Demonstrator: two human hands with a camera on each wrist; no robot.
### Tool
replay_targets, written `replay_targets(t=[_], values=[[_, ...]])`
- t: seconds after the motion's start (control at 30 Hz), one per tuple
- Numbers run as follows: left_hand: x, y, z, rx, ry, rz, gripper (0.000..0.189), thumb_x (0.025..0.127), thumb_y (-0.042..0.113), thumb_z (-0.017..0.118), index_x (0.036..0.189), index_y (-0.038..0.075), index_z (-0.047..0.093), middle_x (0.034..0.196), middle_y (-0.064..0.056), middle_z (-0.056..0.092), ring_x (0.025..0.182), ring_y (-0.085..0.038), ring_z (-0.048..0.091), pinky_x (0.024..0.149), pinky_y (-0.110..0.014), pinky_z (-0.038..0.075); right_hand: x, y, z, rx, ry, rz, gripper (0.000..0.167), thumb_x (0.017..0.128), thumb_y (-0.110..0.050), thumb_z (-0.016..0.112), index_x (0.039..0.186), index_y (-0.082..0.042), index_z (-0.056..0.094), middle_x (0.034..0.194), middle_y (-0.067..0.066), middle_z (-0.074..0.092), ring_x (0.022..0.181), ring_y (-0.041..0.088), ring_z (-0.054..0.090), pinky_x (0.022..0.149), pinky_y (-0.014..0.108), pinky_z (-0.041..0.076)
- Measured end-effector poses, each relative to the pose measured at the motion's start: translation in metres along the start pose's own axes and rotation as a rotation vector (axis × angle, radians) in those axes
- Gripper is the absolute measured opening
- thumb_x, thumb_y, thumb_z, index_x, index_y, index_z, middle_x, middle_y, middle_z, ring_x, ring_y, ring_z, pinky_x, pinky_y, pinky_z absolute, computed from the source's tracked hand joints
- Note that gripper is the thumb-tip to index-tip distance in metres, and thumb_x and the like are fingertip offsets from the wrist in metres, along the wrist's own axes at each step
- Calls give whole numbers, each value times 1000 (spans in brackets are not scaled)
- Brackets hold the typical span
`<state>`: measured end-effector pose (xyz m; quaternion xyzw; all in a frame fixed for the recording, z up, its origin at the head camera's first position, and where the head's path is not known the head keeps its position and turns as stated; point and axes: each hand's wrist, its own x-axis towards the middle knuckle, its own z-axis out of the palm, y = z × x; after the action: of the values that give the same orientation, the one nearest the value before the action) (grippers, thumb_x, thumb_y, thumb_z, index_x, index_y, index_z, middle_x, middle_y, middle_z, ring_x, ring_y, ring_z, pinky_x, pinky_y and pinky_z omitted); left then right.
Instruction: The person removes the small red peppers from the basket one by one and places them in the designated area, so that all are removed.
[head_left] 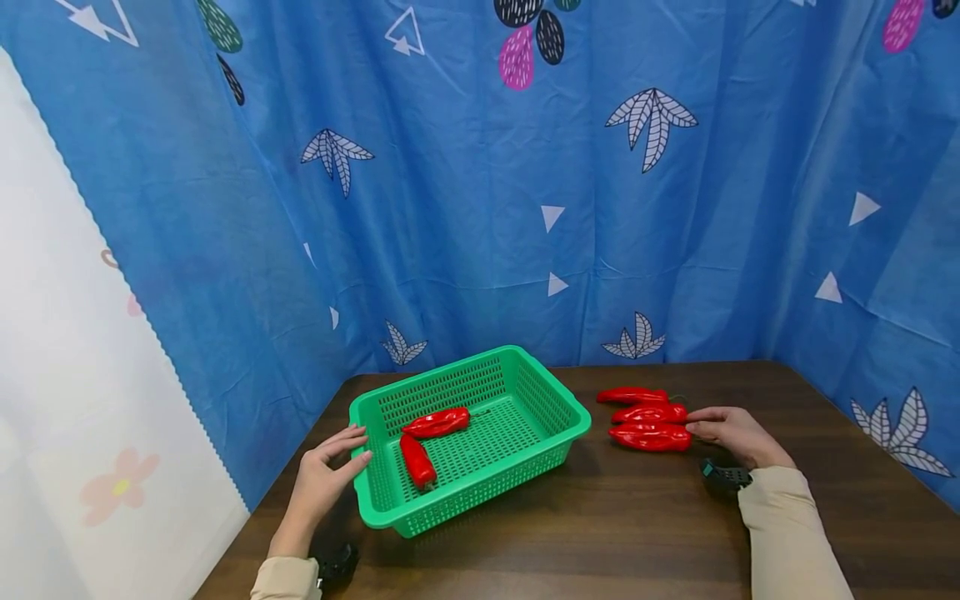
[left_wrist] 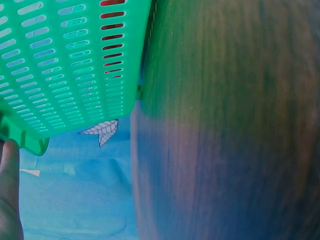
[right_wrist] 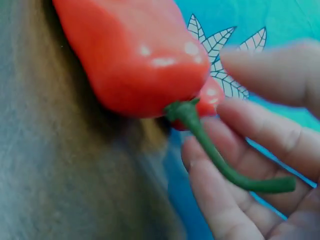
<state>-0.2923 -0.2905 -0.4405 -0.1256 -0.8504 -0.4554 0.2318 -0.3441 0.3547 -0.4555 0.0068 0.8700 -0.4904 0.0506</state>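
Note:
A green perforated plastic basket (head_left: 480, 492) stands on the table, and my left hand (head_left: 324, 475) touches its left rim with fairly straight fingers. Inside it lie two red peppers, one lengthwise at the back (head_left: 437, 422) and one slanting at the left (head_left: 417, 461). To the right of the basket, three more red peppers lie in a row on the table. Beside the stem end of the nearest pepper (head_left: 651, 437) is my right hand (head_left: 738, 435). The right wrist view shows its fingers (right_wrist: 270, 127) spread around the pepper's green stem (right_wrist: 215, 155), without a grip on it.
The dark wooden table (head_left: 600, 533) runs back to a blue patterned curtain (head_left: 465, 208). The middle pepper (head_left: 649, 413) and the far one (head_left: 632, 395) lie just behind the nearest. A white cloth (head_left: 90, 350) hangs on the left.

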Motion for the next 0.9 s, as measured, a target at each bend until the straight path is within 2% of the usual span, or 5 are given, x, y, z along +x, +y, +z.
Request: replay_targets(t=[0.17,0.33,0.47,0.7,0.9], values=[[-1,1,0,-7,-2,-2,32,89,15,77,117,1,74,135,-14,65,123,20,46,98,-3,36,-1,-11,-2,-18,41,33,58,97,-27,64,134,16,50,133,36,53,106,32,64,95,48,56],[-2,3,0,-2,-3,8,31,89,15,77,116,1,74,135,-16,65,123,19,46,98,-2,35,-1,-31,3,-26,60,1,56,98,-25,63,133,16,50,133,37,52,109,37,64,97,50,55],[-3,5,-1,-2,3,3,31,89,16,77,116,2,74,134,-13,65,123,19,46,98,-2,35,0,-51,12,-44,69,-33,54,98,-25,63,133,14,53,130,34,55,107,37,64,93,48,57],[-4,4,0,1,1,5,29,90,16,76,116,3,74,134,-14,65,124,18,46,98,-3,35,-4,-83,29,5,9,-107,53,97,-24,65,135,11,53,130,31,56,104,34,61,82,39,59],[-5,7,1,-12,13,14,27,89,14,77,114,5,75,132,-13,67,125,14,49,98,-4,36,-6,-107,44,-8,-30,-208,49,97,-27,66,132,6,59,134,28,56,114,34,55,92,45,55]])
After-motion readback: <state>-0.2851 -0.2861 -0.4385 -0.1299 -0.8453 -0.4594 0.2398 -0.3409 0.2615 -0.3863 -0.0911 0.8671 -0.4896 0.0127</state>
